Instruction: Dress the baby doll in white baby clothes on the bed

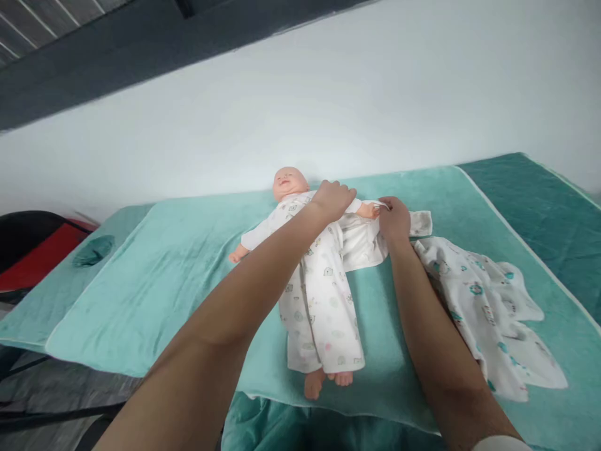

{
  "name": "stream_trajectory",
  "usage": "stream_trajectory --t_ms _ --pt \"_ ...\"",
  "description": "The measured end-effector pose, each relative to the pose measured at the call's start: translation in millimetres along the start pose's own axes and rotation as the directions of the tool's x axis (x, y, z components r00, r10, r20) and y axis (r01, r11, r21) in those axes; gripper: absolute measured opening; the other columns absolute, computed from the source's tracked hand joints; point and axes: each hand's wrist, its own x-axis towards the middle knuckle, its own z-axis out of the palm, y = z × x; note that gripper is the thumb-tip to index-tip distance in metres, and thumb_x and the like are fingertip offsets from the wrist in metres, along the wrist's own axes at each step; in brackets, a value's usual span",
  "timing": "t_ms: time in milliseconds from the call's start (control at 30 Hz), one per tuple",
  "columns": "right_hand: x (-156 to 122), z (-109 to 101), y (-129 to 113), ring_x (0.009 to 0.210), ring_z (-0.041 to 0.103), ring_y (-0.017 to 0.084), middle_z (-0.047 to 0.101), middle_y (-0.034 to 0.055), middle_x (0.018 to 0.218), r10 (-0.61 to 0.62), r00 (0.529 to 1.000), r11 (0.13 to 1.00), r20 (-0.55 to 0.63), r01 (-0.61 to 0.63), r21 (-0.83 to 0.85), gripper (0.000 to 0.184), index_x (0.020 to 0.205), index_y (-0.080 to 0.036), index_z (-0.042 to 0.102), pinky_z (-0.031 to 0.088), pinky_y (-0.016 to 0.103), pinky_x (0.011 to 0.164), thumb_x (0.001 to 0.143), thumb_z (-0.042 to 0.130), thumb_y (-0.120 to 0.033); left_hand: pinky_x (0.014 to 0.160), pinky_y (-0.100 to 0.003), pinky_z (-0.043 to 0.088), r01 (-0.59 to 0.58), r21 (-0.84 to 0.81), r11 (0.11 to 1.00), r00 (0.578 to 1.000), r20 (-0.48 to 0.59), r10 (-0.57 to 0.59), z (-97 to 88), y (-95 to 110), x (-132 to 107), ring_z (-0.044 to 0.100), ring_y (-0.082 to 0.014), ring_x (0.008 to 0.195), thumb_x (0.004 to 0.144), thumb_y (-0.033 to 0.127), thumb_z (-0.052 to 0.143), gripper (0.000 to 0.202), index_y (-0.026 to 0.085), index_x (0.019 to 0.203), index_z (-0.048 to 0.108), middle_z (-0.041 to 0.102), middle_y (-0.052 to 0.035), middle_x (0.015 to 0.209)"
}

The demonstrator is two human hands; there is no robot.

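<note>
A baby doll [291, 181] lies on its back, dressed in white printed clothes. Its trousers [328, 300] reach down to the bare feet. My left hand [333, 200] is closed over the doll's sleeved arm at the right of the picture, its fingertips partly hidden. Beyond it the doll's small hand [369, 210] pokes out of the white cuff. Right beside that, my right hand [394, 219] pinches the edge of a white baby shirt [361, 244], spread partly under the arm. One sleeve [421, 223] of this shirt extends past my right wrist.
Another white garment with teal prints [483, 300] lies crumpled to the right of my right forearm. Everything rests on a teal towel-like cover [178, 263] over a massage bed with a face hole [94, 250]. A white wall [300, 106] stands directly behind.
</note>
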Motion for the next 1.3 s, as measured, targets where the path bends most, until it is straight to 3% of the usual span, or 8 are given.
stream_trajectory --t_ms 267,400,500,600,733,833,933,1300 --pt "17 5 10 0.092 0.072 0.021 0.074 0.0033 0.092 0.013 0.993 0.776 -0.122 0.067 0.627 0.037 0.089 -0.021 0.066 0.055 0.045 0.097 0.055 0.054 -0.015 0.084 -0.040 0.045 0.037 -0.111 0.993 0.999 -0.035 -0.041 6.6 9 -6 0.066 -0.0300 0.112 0.090 0.007 0.051 0.043 0.015 0.133 0.054 0.070 -0.0147 0.121" --pt "17 1 9 0.090 0.072 0.021 0.074 0.0042 0.090 0.065 0.968 0.788 -0.242 0.099 0.608 0.036 0.088 -0.021 0.064 0.056 0.046 0.094 0.058 0.046 -0.014 0.092 -0.044 0.045 0.054 -0.236 0.970 0.998 0.024 -0.050 16.5 26 0 0.066 -0.0301 0.113 0.093 0.015 0.054 0.037 0.015 0.130 0.057 0.069 -0.0147 0.123" --pt "6 3 -1 0.094 0.071 0.023 0.074 0.0063 0.092 -0.087 0.954 0.915 -0.288 0.191 0.356 0.031 0.088 -0.021 0.066 0.054 0.049 0.096 0.065 0.045 -0.014 0.097 -0.046 0.045 0.040 -0.329 0.943 0.999 0.014 -0.038 15.9 34 -14 0.063 -0.0315 0.118 0.096 0.026 0.055 0.032 0.016 0.126 0.062 0.068 -0.0140 0.127" --pt "-15 13 -16 0.104 0.067 0.027 0.075 0.0096 0.104 -0.348 0.927 0.932 -0.142 0.358 0.052 0.028 0.096 -0.021 0.070 0.050 0.052 0.102 0.080 0.048 -0.019 0.098 -0.044 0.046 0.055 -0.454 0.889 0.968 -0.193 -0.159 16.2 31 -48 0.063 -0.0292 0.116 0.100 0.027 0.049 0.030 0.018 0.125 0.063 0.069 -0.0117 0.125" --pt "-43 27 -33 0.112 0.066 0.030 0.075 0.0106 0.115 -0.466 0.868 0.877 0.171 0.479 -0.044 0.028 0.111 -0.022 0.071 0.041 0.057 0.112 0.094 0.054 -0.037 0.103 -0.042 0.047 0.059 -0.723 0.688 0.782 -0.395 -0.482 43.7 5 -103 0.064 -0.0256 0.118 0.101 0.027 0.049 0.026 0.021 0.120 0.066 0.072 -0.0079 0.122" --pt "-56 32 -39 0.125 0.063 0.029 0.073 0.0080 0.127 -0.489 0.841 0.852 0.230 0.517 -0.080 0.031 0.118 -0.026 0.068 0.018 0.064 0.124 0.099 0.051 -0.044 0.110 -0.039 0.047 -0.052 -0.871 0.489 0.658 -0.399 -0.639 78.6 -16 -130 0.063 -0.0224 0.122 0.099 0.028 0.053 0.025 0.022 0.118 0.067 0.071 -0.0069 0.126" --pt "-64 35 -44 0.139 0.054 0.028 0.065 0.0082 0.143 -0.530 0.793 0.828 0.302 0.561 -0.019 0.035 0.123 -0.027 0.066 0.015 0.061 0.127 0.101 0.048 -0.047 0.117 -0.039 0.043 -0.072 -0.954 0.292 0.584 -0.278 -0.763 104.0 -27 -141 0.059 -0.0220 0.129 0.097 0.034 0.055 0.030 0.020 0.122 0.064 0.064 -0.0097 0.135" --pt "-73 30 -57 0.160 0.020 0.022 0.035 0.0043 0.169 -0.459 0.673 0.867 0.581 0.481 0.127 0.051 0.149 -0.032 0.046 -0.003 0.056 0.130 0.102 0.036 -0.048 0.122 -0.043 0.035 -0.080 -0.993 0.087 0.619 -0.118 -0.776 117.6 -29 -133 0.050 -0.0237 0.138 0.091 0.040 0.063 0.027 0.024 0.112 0.057 0.053 -0.0103 0.142"
